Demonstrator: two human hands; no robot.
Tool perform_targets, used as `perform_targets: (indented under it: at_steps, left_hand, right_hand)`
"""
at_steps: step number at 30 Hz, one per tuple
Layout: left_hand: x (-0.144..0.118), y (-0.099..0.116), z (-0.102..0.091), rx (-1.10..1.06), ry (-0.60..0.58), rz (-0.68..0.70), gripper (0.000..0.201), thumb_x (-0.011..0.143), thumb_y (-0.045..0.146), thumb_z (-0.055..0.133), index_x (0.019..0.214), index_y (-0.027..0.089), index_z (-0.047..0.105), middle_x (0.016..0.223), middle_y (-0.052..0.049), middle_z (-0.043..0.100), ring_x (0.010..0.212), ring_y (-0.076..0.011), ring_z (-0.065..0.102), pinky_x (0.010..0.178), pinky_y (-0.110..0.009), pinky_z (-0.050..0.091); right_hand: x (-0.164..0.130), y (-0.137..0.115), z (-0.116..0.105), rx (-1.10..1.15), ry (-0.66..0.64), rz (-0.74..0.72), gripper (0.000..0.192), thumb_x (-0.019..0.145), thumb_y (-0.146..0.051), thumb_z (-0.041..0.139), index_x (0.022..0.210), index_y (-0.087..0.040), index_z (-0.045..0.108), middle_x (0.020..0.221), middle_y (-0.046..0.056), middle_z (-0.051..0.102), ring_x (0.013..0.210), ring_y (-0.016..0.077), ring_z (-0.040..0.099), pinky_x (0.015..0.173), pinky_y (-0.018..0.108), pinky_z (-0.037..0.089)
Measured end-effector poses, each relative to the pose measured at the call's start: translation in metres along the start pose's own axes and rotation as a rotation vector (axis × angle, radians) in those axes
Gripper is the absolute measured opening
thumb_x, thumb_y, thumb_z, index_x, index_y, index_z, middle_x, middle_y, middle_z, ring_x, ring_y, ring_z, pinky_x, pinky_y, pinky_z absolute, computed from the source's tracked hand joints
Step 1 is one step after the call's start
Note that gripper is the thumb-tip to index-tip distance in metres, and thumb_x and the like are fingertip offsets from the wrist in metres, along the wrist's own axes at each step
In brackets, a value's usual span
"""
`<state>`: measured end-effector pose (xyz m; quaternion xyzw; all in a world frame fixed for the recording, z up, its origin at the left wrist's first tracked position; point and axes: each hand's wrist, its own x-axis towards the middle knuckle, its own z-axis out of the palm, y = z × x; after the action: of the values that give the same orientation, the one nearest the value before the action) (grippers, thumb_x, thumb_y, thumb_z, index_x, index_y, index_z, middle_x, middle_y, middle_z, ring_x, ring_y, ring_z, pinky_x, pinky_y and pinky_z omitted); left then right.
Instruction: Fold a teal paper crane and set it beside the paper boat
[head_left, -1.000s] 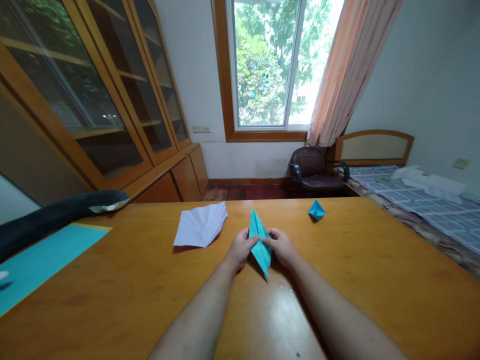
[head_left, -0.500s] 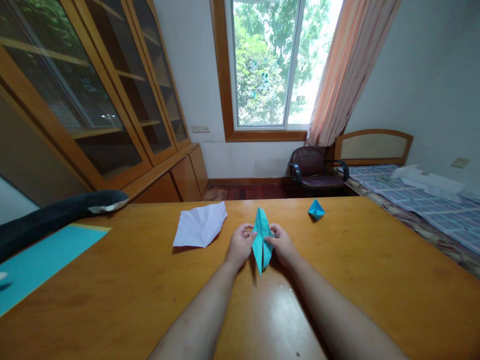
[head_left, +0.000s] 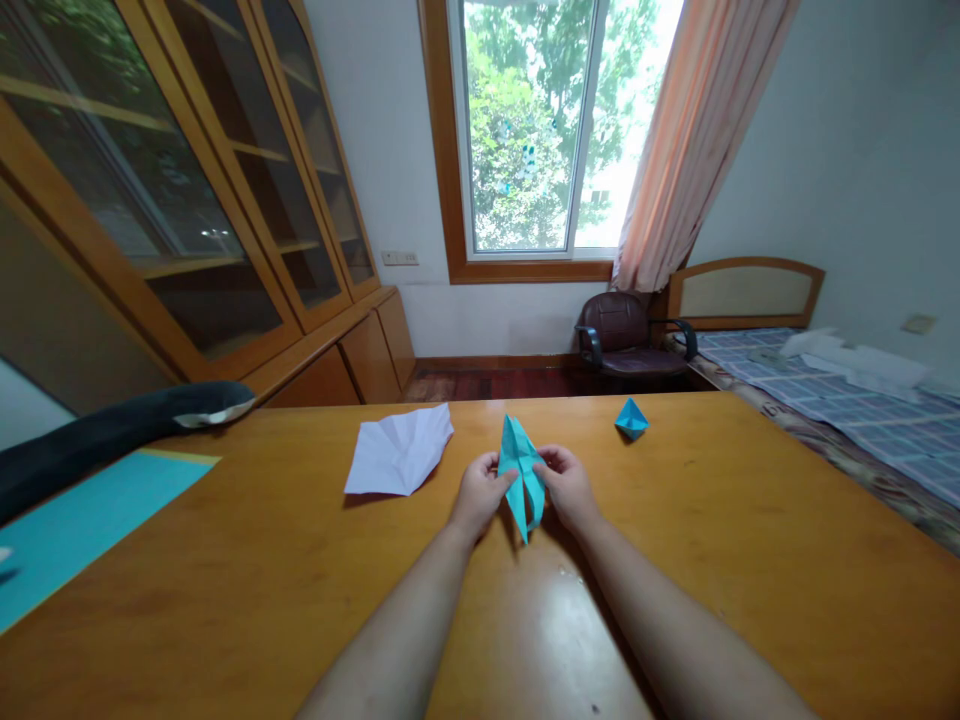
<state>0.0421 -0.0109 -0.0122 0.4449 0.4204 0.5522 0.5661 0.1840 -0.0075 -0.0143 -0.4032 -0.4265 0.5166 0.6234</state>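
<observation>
A long, pointed, folded piece of teal paper [head_left: 520, 472] is held just above the wooden table [head_left: 712, 540], one tip up and one tip down. My left hand [head_left: 478, 497] pinches its left side. Its right side is pinched by my right hand [head_left: 568, 486]. Both hands meet at the paper's middle, near the table's centre.
A creased white paper [head_left: 400, 452] lies left of my hands. A small folded teal shape [head_left: 631, 418] sits at the far right. A flat teal sheet [head_left: 71, 520] and a dark plush object [head_left: 112, 432] are at the left edge. Beyond the table stand a chair [head_left: 626, 340] and a bed [head_left: 847, 405].
The teal paper has been turned slightly between my fingers: its lower tip swung left and its folds changed a little. My hands stayed in about the same place.
</observation>
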Motion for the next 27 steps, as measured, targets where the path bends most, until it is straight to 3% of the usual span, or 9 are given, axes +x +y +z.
perform_targets:
  at_steps: [4,8,11,14,17,23,27]
  left_hand:
    - [0.0,0.001,-0.004,0.153,0.006,0.085,0.024,0.059,0.027,0.079,0.075,0.013,0.069,0.077,-0.005,0.067,0.073,-0.0188,0.061,0.069,-0.027,0.047]
    - [0.001,0.004,-0.006,0.177,0.051,0.206,0.013,0.062,0.026,0.077,0.065,0.015,0.07,0.097,-0.008,0.067,0.088,-0.0199,0.061,0.077,-0.026,0.046]
    - [0.001,0.003,-0.006,0.122,-0.004,0.161,0.011,0.063,0.026,0.076,0.067,0.016,0.071,0.09,-0.007,0.069,0.085,-0.0205,0.062,0.077,-0.028,0.047]
    - [0.0,0.001,-0.004,0.068,-0.002,0.068,0.01,0.059,0.022,0.074,0.067,0.017,0.071,0.075,-0.004,0.068,0.076,-0.0198,0.062,0.072,-0.029,0.047]
    - [0.0,0.0,-0.004,0.057,0.008,0.059,0.011,0.055,0.016,0.07,0.066,0.016,0.071,0.077,-0.004,0.069,0.077,-0.0188,0.061,0.073,-0.027,0.046]
    - [0.001,0.001,-0.008,-0.078,0.04,0.049,0.018,0.067,0.027,0.06,0.069,0.015,0.072,0.076,-0.005,0.067,0.071,-0.0159,0.057,0.062,-0.024,0.043]
    - [0.001,0.003,-0.006,0.087,0.074,0.081,0.02,0.067,0.034,0.069,0.065,0.014,0.069,0.067,-0.003,0.064,0.066,-0.0152,0.055,0.062,-0.024,0.043]
  right_hand:
    - [0.001,0.002,0.0,-0.014,-0.038,0.035,0.03,0.052,-0.024,0.078,0.081,-0.019,0.069,0.08,0.002,0.071,0.074,0.019,0.062,0.074,0.034,0.049]
    - [0.002,0.007,-0.002,-0.043,-0.08,0.041,0.035,0.049,-0.02,0.078,0.083,-0.02,0.072,0.08,0.003,0.072,0.074,0.0206,0.063,0.073,0.036,0.05]
    - [0.003,0.01,-0.003,-0.066,-0.052,0.026,0.031,0.05,-0.022,0.077,0.082,-0.02,0.074,0.078,0.004,0.073,0.072,0.0203,0.063,0.073,0.036,0.05]
    - [0.003,0.01,-0.004,-0.092,-0.029,0.006,0.016,0.054,-0.025,0.073,0.069,-0.021,0.073,0.072,0.003,0.071,0.068,0.0193,0.062,0.069,0.035,0.049]
    - [0.003,0.008,-0.004,-0.114,-0.021,0.005,0.008,0.057,-0.025,0.07,0.062,-0.02,0.071,0.066,0.002,0.069,0.064,0.0175,0.06,0.065,0.032,0.048]
    - [0.002,0.002,-0.005,-0.124,0.003,0.059,0.02,0.063,-0.035,0.065,0.069,-0.017,0.073,0.064,0.002,0.066,0.06,0.015,0.056,0.058,0.027,0.044]
    - [0.0,0.0,-0.003,-0.183,-0.04,0.075,0.025,0.064,-0.04,0.068,0.064,-0.015,0.07,0.053,-0.001,0.059,0.049,0.0113,0.048,0.047,0.024,0.036]
